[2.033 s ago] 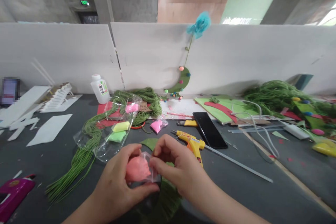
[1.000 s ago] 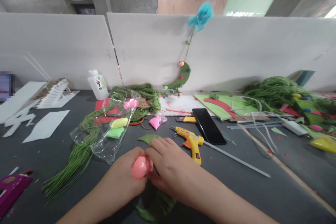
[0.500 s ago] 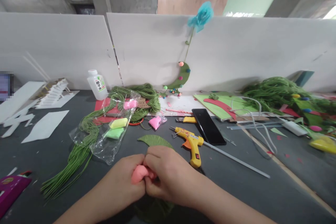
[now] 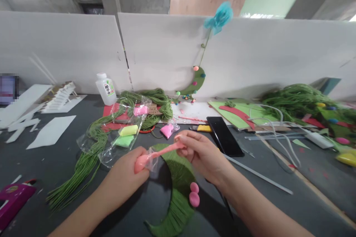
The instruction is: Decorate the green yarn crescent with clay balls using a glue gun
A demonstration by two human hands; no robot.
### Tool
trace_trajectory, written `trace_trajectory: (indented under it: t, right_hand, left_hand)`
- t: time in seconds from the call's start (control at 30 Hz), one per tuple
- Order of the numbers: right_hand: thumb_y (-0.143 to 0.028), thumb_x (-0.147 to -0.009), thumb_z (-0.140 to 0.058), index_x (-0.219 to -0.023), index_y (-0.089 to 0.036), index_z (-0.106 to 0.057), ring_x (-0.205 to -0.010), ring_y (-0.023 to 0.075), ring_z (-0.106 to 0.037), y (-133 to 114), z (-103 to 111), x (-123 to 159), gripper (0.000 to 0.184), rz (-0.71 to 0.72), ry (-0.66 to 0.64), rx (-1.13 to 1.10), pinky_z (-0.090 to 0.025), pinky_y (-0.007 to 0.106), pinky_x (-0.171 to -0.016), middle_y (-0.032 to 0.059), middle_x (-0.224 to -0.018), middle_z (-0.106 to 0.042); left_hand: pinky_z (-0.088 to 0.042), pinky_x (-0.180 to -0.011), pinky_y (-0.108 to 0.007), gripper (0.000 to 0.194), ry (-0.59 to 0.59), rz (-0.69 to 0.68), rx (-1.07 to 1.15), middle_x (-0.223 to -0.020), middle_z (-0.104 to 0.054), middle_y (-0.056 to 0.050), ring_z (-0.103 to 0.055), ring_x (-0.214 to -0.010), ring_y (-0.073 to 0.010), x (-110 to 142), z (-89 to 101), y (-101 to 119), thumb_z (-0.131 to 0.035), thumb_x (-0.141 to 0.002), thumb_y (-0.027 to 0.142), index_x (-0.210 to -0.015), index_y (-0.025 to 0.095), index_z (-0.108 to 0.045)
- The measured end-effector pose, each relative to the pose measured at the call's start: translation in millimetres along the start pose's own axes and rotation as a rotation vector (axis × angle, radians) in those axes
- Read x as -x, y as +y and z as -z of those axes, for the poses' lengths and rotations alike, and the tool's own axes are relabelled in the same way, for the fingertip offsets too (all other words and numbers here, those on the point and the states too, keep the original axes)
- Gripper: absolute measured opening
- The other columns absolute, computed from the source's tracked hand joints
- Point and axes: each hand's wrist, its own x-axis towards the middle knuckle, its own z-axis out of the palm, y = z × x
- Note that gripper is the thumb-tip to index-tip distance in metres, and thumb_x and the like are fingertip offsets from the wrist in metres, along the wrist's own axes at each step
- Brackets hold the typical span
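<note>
The left hand (image 4: 126, 172) grips a small clear bag (image 4: 154, 163) of coral clay (image 4: 141, 164), and the right hand (image 4: 200, 153) pinches the end of a clay strand (image 4: 167, 149) stretched from it. Beneath lies a green crescent (image 4: 180, 170), two pink balls (image 4: 194, 199) at its right edge. Beyond the right hand lies a black phone (image 4: 225, 136).

Clay (image 4: 142, 162) stretches from the left fingers (image 4: 139, 152) to the right fingers (image 4: 191, 141). Beneath them the crescent (image 4: 180, 170) lies on the table (image 4: 50, 170), balls (image 4: 194, 199) at its right edge. Yarn (image 4: 83, 170) lies left of the left fingers, the bottle (image 4: 106, 89) well beyond; the phone (image 4: 225, 136) lies beyond and right of the right fingers.
</note>
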Motion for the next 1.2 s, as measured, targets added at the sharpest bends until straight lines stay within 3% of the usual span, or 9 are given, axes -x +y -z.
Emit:
trace_trajectory:
  t: [0.1,0.23,0.33,0.5,0.6,0.73,0.93,1.1,1.2]
  right_hand:
    - [-0.037,-0.070,-0.074,-0.075,-0.018,-0.068,-0.064,0.0090,-0.051,-15.0,5.8,-0.6,0.021,0.079,0.005,0.017,-0.044,0.021,-0.066,-0.0019,-0.069,-0.058]
    - [-0.022,-0.067,-0.073,-0.081,-0.020,-0.062,-0.074,0.0118,-0.055,-20.2,4.4,4.2,0.017,0.074,0.020,0.436,-0.043,0.025,-0.070,-0.0004,-0.086,-0.063]
    - [-0.018,-0.068,-0.067,-0.083,-0.020,-0.056,-0.068,0.0116,-0.052,-7.9,-0.9,6.2,0.019,0.069,0.011,0.702,-0.040,0.025,-0.063,-0.0022,-0.081,-0.061]
    - [-0.016,-0.071,-0.061,-0.105,-0.022,-0.053,-0.061,0.0115,-0.048,7.3,-6.8,6.7,0.035,0.081,-0.113,0.820,-0.037,0.023,-0.055,-0.0054,-0.069,-0.054]
    - [-0.015,-0.070,-0.059,-0.071,-0.020,-0.056,-0.059,0.0115,-0.044,5.6,-7.3,7.9,0.006,0.103,-0.123,0.943,-0.031,0.024,-0.052,-0.0041,-0.062,-0.049]
    - [-0.012,-0.065,-0.059,-0.055,-0.019,-0.048,-0.054,0.0102,-0.038,0.7,-4.8,8.2,0.017,0.057,-0.080,0.691,-0.027,0.025,-0.051,-0.0044,-0.054,-0.045]
    - [-0.036,-0.072,-0.062,-0.060,-0.019,-0.050,-0.047,0.0070,-0.040,-13.9,3.4,6.2,0.024,0.023,-0.136,0.232,-0.033,0.022,-0.047,-0.0040,-0.060,-0.050]
    - [-0.026,-0.074,-0.066,-0.082,-0.017,-0.063,-0.060,0.0101,-0.049,-11.0,4.9,4.1,0.012,-0.031,-0.044,0.517,-0.038,0.023,-0.059,-0.0028,-0.067,-0.055]
    - [-0.015,-0.070,-0.061,-0.082,-0.019,-0.064,-0.066,0.0117,-0.051,-5.1,2.0,3.6,0.013,-0.040,-0.018,0.632,-0.037,0.024,-0.060,-0.0020,-0.074,-0.056]
  left_hand:
    - [-0.041,-0.078,-0.033,0.022,0.018,-0.027,0.034,-0.089,-0.062,-0.001,-0.057,-0.083,-0.0225,0.7,0.8,0.3,-0.056,-0.075,0.035,-0.092,0.022,-0.053]
    - [-0.042,-0.084,-0.034,0.023,-0.007,-0.128,0.165,-0.099,-0.062,-0.004,-0.056,-0.095,-0.0235,5.5,0.4,3.1,-0.046,-0.085,0.035,-0.102,0.022,-0.053]
    - [-0.042,-0.086,-0.034,0.021,-0.038,-0.183,0.189,-0.100,-0.061,-0.004,-0.056,-0.097,-0.0236,8.1,-0.9,4.9,-0.046,-0.086,0.036,-0.101,0.022,-0.053]
    - [-0.041,-0.087,-0.037,0.022,-0.045,-0.248,0.072,-0.102,-0.059,-0.006,-0.056,-0.095,-0.0238,7.9,-5.5,2.9,-0.048,-0.087,0.035,-0.103,0.022,-0.052]
    - [-0.042,-0.082,-0.037,0.021,-0.018,-0.264,-0.036,-0.099,-0.058,-0.005,-0.056,-0.090,-0.0231,6.8,-8.2,-0.8,-0.046,-0.087,0.037,-0.102,0.022,-0.051]
    - [-0.042,-0.074,-0.036,0.020,0.003,-0.233,-0.151,-0.091,-0.057,-0.002,-0.056,-0.083,-0.0219,5.0,-8.9,-3.9,-0.044,-0.088,0.039,-0.095,0.022,-0.053]
    - [-0.044,-0.078,-0.036,0.020,0.041,-0.150,-0.274,-0.092,-0.054,-0.004,-0.057,-0.085,-0.0219,-7.5,-12.8,-14.6,-0.045,-0.086,0.035,-0.091,0.020,-0.058]
    - [-0.044,-0.087,-0.042,0.051,0.169,-0.164,-0.354,-0.106,-0.054,-0.011,-0.055,-0.103,-0.0293,-16.5,-19.6,-29.0,-0.054,-0.082,0.040,-0.125,0.014,-0.048]
    - [-0.041,-0.095,-0.045,0.051,0.304,-0.224,-0.205,-0.115,-0.053,-0.011,-0.050,-0.112,-0.0299,-12.6,-17.3,-25.0,-0.057,-0.080,0.042,-0.125,0.018,-0.049]
